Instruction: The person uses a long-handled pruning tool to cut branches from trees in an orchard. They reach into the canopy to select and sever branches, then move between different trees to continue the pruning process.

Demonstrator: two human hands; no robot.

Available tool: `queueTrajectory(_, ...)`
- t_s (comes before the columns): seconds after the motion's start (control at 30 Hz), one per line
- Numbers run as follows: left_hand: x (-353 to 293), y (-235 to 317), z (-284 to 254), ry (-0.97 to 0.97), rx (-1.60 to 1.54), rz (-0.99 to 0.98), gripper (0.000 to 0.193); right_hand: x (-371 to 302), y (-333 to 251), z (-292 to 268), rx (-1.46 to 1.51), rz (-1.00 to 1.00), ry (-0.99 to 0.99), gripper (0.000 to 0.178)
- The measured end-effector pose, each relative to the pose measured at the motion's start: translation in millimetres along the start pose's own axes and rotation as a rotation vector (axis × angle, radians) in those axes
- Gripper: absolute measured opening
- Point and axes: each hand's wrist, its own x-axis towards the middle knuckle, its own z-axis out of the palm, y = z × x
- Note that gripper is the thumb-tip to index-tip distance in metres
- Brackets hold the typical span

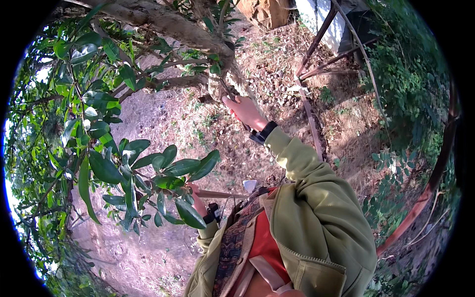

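Note:
My right hand (246, 112) reaches up to the tree trunk (236, 81), its thumb pointing along a thin dark piece against the bark. Its fingers are curled closed, and a bit of red shows beneath them. What they hold is too small to make out. My left hand (197, 202) is lower and to the left, largely covered by a leafy branch (163, 173) with broad, glossy green leaves. The fingers of this hand are hidden. A straight brown stick (225, 194) runs rightward from beside it toward my jacket.
Thick tree limbs (163, 29) cross the top left, with dense foliage down the left side. Rusty metal bars (310, 116) stand to the right, and a curved reddish bar (420, 208) lies farther right. Dry leaf litter covers the ground. A large rock (264, 12) sits at the top.

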Motion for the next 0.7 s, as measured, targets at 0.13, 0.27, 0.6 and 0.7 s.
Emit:
queueTrajectory(0.13,5,-11,-10,0.035,0.027,0.019,0.024,0,6,7,0.157,0.011,0.128,0.061)
queueTrajectory(0.27,6,-12,-10,0.04,-0.161,-0.026,0.026,-2,-3,11,0.074,-0.039,0.123,0.058)
queueTrajectory(0.6,8,1,-7,0.007,-0.12,-0.085,0.027,-14,-36,2,0.035,0.02,0.02,0.055)
queueTrajectory(0.7,20,-31,-25,0.065,-0.15,-0.041,0.027,0,-30,2,-0.009,-0.075,0.054,0.054)
